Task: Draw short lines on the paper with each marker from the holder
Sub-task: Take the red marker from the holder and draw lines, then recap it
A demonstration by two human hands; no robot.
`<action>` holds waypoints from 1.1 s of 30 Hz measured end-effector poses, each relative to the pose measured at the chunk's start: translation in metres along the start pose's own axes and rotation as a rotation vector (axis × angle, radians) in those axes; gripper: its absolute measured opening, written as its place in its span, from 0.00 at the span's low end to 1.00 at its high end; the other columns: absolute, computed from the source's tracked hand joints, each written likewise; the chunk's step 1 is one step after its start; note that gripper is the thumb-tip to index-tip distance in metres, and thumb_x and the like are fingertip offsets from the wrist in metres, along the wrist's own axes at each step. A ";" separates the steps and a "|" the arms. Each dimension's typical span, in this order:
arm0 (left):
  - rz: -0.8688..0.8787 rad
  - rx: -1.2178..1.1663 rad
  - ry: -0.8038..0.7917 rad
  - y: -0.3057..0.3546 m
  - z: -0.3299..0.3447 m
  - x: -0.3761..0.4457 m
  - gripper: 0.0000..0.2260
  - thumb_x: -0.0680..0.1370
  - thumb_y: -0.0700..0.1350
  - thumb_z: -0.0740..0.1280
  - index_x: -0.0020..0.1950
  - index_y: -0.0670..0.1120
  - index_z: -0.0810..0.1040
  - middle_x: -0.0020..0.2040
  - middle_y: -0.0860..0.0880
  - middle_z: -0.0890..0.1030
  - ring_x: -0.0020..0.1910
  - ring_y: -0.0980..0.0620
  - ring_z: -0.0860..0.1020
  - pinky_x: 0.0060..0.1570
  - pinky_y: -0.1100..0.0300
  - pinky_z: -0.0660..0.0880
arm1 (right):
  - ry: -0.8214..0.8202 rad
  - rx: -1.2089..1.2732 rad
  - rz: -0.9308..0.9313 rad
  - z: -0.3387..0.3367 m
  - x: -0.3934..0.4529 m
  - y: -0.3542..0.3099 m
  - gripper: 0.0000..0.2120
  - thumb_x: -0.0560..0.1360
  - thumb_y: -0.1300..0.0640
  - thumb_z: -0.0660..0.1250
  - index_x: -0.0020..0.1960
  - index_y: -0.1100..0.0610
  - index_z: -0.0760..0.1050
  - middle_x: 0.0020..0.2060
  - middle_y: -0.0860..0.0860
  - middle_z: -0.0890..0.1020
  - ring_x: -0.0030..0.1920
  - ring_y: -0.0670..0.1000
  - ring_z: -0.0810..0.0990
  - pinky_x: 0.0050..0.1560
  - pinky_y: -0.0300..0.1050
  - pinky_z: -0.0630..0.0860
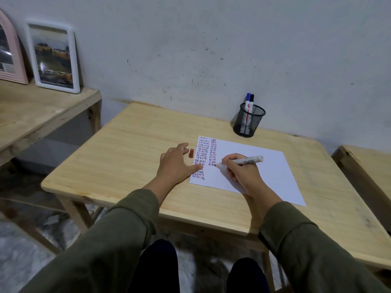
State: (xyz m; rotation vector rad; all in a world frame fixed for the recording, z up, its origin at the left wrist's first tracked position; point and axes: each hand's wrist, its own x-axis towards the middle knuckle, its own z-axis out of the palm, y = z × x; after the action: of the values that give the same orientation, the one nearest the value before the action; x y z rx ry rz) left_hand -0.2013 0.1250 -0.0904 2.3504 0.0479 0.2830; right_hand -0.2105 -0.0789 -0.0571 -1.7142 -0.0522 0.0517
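A white sheet of paper (258, 166) lies on the wooden table (131, 157), with two columns of short red, blue and black lines along its left side. My right hand (241, 172) grips a white marker (243, 161) whose red tip touches the paper beside the second column. My left hand (177, 163) rests flat with fingers spread, its thumb pressing the paper's left edge. A red marker cap (191, 153) lies on the table just beyond my left fingers. A black mesh holder (249, 120) at the back holds a blue-capped marker (247, 99) and a black-capped marker (252, 99).
The table stands against a grey wall. A second wooden table (42, 111) on the left carries a white picture frame (54, 57) and a pink frame (9, 51). Another wooden surface (368, 166) sits at the right edge.
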 end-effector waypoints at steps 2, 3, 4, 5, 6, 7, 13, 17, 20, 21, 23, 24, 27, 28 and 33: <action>0.000 0.005 -0.004 0.000 0.000 0.000 0.40 0.63 0.61 0.73 0.70 0.50 0.63 0.65 0.54 0.76 0.67 0.52 0.68 0.63 0.54 0.59 | 0.001 0.018 -0.001 0.000 0.001 0.002 0.06 0.72 0.65 0.67 0.37 0.59 0.79 0.22 0.43 0.78 0.23 0.40 0.74 0.25 0.30 0.69; 0.003 0.007 -0.008 0.000 -0.001 -0.001 0.39 0.63 0.61 0.72 0.70 0.51 0.63 0.64 0.54 0.77 0.67 0.52 0.68 0.63 0.53 0.59 | 0.002 0.030 -0.004 0.000 0.001 0.002 0.06 0.72 0.65 0.68 0.37 0.58 0.79 0.22 0.43 0.78 0.23 0.40 0.73 0.25 0.30 0.69; 0.010 0.009 -0.010 0.000 -0.001 -0.001 0.38 0.64 0.61 0.72 0.70 0.52 0.64 0.63 0.54 0.77 0.66 0.52 0.68 0.63 0.53 0.59 | 0.007 0.040 -0.007 -0.001 0.002 0.003 0.06 0.72 0.64 0.68 0.37 0.57 0.79 0.22 0.43 0.78 0.23 0.40 0.73 0.25 0.31 0.69; 0.024 0.008 -0.007 0.000 -0.001 -0.002 0.35 0.65 0.60 0.71 0.69 0.54 0.64 0.62 0.55 0.78 0.65 0.51 0.69 0.62 0.53 0.59 | 0.015 0.044 -0.008 -0.002 0.002 0.004 0.06 0.72 0.62 0.69 0.36 0.56 0.80 0.23 0.44 0.78 0.23 0.40 0.72 0.25 0.31 0.69; 0.038 0.000 0.001 0.001 -0.001 -0.002 0.31 0.68 0.59 0.70 0.69 0.56 0.65 0.60 0.55 0.79 0.65 0.51 0.70 0.61 0.53 0.59 | 0.025 0.048 -0.005 -0.002 0.003 0.004 0.07 0.72 0.62 0.69 0.36 0.54 0.80 0.23 0.44 0.77 0.23 0.41 0.72 0.25 0.32 0.69; 0.048 -0.013 0.011 0.001 -0.002 -0.002 0.27 0.70 0.57 0.68 0.68 0.57 0.67 0.59 0.54 0.80 0.64 0.51 0.71 0.60 0.53 0.60 | 0.033 0.064 0.004 -0.003 0.003 0.005 0.08 0.72 0.61 0.68 0.36 0.53 0.80 0.23 0.45 0.77 0.23 0.42 0.71 0.24 0.33 0.68; 0.002 -0.004 0.061 0.008 -0.002 0.005 0.13 0.77 0.48 0.61 0.60 0.57 0.77 0.53 0.55 0.83 0.58 0.50 0.75 0.57 0.53 0.64 | 0.049 0.249 0.060 -0.001 0.004 -0.002 0.06 0.73 0.61 0.69 0.38 0.56 0.80 0.25 0.50 0.78 0.24 0.46 0.74 0.24 0.35 0.71; -0.138 -0.302 0.149 0.025 -0.004 0.008 0.08 0.75 0.46 0.63 0.48 0.55 0.81 0.41 0.57 0.84 0.44 0.56 0.82 0.50 0.57 0.76 | 0.053 0.174 -0.012 -0.004 0.004 -0.021 0.03 0.73 0.59 0.69 0.42 0.58 0.81 0.30 0.54 0.79 0.27 0.48 0.77 0.28 0.38 0.72; -0.249 -0.607 0.198 0.053 -0.011 0.016 0.05 0.74 0.47 0.65 0.43 0.54 0.81 0.39 0.59 0.84 0.40 0.53 0.82 0.46 0.54 0.79 | 0.038 0.155 -0.078 -0.007 0.007 -0.046 0.04 0.74 0.59 0.68 0.44 0.57 0.81 0.31 0.54 0.80 0.31 0.50 0.78 0.32 0.41 0.74; -0.279 -0.718 0.193 0.064 -0.015 0.020 0.05 0.74 0.47 0.65 0.41 0.54 0.81 0.39 0.59 0.84 0.43 0.52 0.82 0.46 0.52 0.80 | 0.028 0.155 -0.106 -0.008 0.008 -0.054 0.04 0.75 0.59 0.67 0.44 0.56 0.81 0.31 0.54 0.80 0.32 0.51 0.79 0.33 0.41 0.75; -0.300 -0.855 0.175 0.080 -0.023 0.026 0.07 0.74 0.47 0.66 0.37 0.55 0.81 0.41 0.58 0.83 0.48 0.52 0.79 0.43 0.52 0.79 | 0.011 0.147 -0.164 -0.009 0.008 -0.070 0.06 0.75 0.59 0.66 0.43 0.54 0.81 0.32 0.54 0.81 0.33 0.51 0.80 0.34 0.41 0.76; -0.297 -0.873 0.157 0.087 -0.027 0.029 0.08 0.74 0.48 0.66 0.36 0.55 0.81 0.42 0.58 0.83 0.49 0.52 0.78 0.41 0.55 0.77 | 0.007 0.140 -0.189 -0.010 0.008 -0.077 0.07 0.75 0.60 0.66 0.42 0.52 0.81 0.31 0.53 0.82 0.32 0.50 0.80 0.34 0.41 0.76; -0.316 -0.932 0.084 0.102 -0.033 0.034 0.05 0.75 0.49 0.66 0.43 0.52 0.81 0.47 0.54 0.83 0.50 0.55 0.78 0.40 0.60 0.69 | 0.005 0.125 -0.242 -0.012 0.007 -0.091 0.09 0.76 0.61 0.65 0.42 0.51 0.81 0.29 0.49 0.82 0.32 0.49 0.80 0.33 0.40 0.76; -0.324 -0.963 0.062 0.108 -0.033 0.035 0.06 0.76 0.48 0.66 0.47 0.50 0.81 0.48 0.53 0.83 0.49 0.55 0.78 0.40 0.61 0.69 | 0.008 0.124 -0.253 -0.013 0.007 -0.094 0.09 0.76 0.61 0.65 0.42 0.51 0.82 0.29 0.49 0.82 0.32 0.49 0.80 0.33 0.40 0.76; -0.321 -1.030 -0.007 0.127 -0.035 0.031 0.08 0.75 0.47 0.66 0.52 0.46 0.81 0.43 0.54 0.82 0.43 0.58 0.77 0.40 0.62 0.68 | 0.023 0.128 -0.282 -0.016 0.007 -0.101 0.08 0.75 0.61 0.66 0.42 0.52 0.82 0.31 0.51 0.82 0.33 0.50 0.80 0.34 0.41 0.76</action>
State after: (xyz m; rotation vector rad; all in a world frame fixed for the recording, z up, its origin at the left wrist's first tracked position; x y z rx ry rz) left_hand -0.1852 0.0616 0.0283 1.2940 0.2171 0.0933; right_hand -0.2032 -0.0803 0.0447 -1.5655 -0.2671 -0.1702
